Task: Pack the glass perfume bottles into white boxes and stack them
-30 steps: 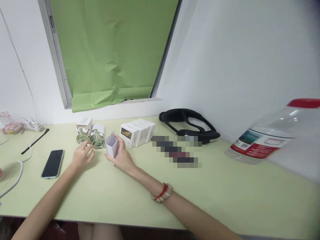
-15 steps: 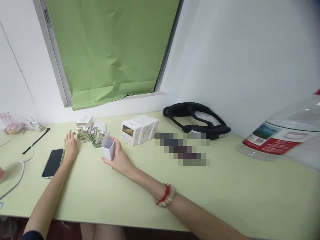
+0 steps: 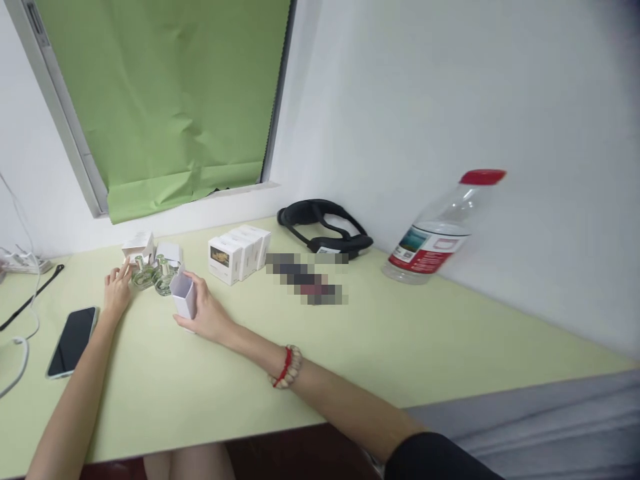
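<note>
An open white box stands upright with its flap raised, and my right hand is closed round its right side. My left hand rests on the table with its fingers apart, beside a glass bottle. Touching or close to that bottle is a second glass bottle, just behind the held box. Behind the bottles lie an opened white box and another white carton. A row of several closed white boxes stands to the right.
A phone lies left of my left forearm, near white cables. Farther right are a black headset, a blurred-out item and a large water bottle with a red cap. The pale green table meets the wall behind.
The view has turned to the right, so everything sits farther left and the whole water bottle shows. My right hand still holds the open box. My left hand remains beside the glass bottle.
</note>
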Tool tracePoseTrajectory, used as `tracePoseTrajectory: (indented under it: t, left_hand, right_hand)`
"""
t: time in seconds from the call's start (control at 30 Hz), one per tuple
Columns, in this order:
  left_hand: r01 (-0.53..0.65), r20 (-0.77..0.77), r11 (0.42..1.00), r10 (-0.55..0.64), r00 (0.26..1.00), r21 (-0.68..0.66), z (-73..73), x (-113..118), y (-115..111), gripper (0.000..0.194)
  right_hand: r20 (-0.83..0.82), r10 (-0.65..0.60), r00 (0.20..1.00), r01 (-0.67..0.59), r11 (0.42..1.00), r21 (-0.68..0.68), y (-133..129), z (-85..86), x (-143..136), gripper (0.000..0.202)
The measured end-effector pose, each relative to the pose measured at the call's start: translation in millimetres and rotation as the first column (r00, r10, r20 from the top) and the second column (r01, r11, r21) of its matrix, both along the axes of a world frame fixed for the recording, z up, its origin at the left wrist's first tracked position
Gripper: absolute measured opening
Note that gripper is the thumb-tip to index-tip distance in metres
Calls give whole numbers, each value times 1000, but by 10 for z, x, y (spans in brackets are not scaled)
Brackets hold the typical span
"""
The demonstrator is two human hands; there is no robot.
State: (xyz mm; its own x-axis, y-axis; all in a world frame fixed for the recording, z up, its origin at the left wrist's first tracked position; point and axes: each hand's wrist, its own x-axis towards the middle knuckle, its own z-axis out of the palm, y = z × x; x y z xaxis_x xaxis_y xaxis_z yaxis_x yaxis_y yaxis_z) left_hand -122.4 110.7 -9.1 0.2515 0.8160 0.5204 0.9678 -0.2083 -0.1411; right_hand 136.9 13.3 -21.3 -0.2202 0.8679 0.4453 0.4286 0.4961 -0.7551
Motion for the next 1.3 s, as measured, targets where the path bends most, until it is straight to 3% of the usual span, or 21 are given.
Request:
tracePoseTrajectory:
  t: [0.13,0.4,0.47,0.6,0.67,0.77,0.83,0.87,0.93,1.07,1.13,1.23,1.3]
  left_hand:
    - [-12,50,1000,11,999,18,-25,-7,15,61]
    - [-163,344,951,66,937,264,18,156,-204,56]
    - [-145,332,951,48,942,273,-11,226,-280,58]
    - [6,206,951,-73,976,310,-113,420,-472,53]
    - [112,109,891,-177,978,441,-138,555,-587,52]
    - [330,-53,738,-372,927,589,-87,759,-752,61]
    - [489,-195,611,-484,853,622,-11,846,-825,61]
    - [541,-245,579,-512,824,610,27,864,-843,57]
    - [559,-240,610,-527,815,561,81,851,-841,49]
    - [383,49,853,-426,903,356,56,715,-734,34]
    - [320,115,932,-341,933,171,17,659,-680,32]
    - [290,122,955,-282,952,-54,6,654,-659,30]
    - [263,110,958,-250,962,-119,38,706,-698,32]
  right_hand:
    - [10,9,1000,-9,1000,-2,-1,17,-5,91]
    - [37,38,999,-37,999,-13,2,31,17,91]
    - [39,41,998,-41,999,-11,2,25,26,91]
    - [-11,31,999,-32,999,-33,4,0,25,92]
    - [-73,23,997,-25,999,-35,8,-7,18,92]
    - [-159,-17,987,10,999,-48,24,-5,12,92]
    - [-192,-44,980,38,999,-39,45,-4,17,92]
    - [-200,-55,978,51,998,-26,57,-7,22,92]
    - [-200,-74,977,76,997,5,81,-20,38,91]
    - [-129,-75,989,79,997,24,100,-51,71,88]
    - [-76,-52,996,54,998,19,92,-53,79,88]
    - [-27,-44,999,44,999,6,76,-44,80,88]
    - [-25,-54,998,54,998,11,78,-41,79,87]
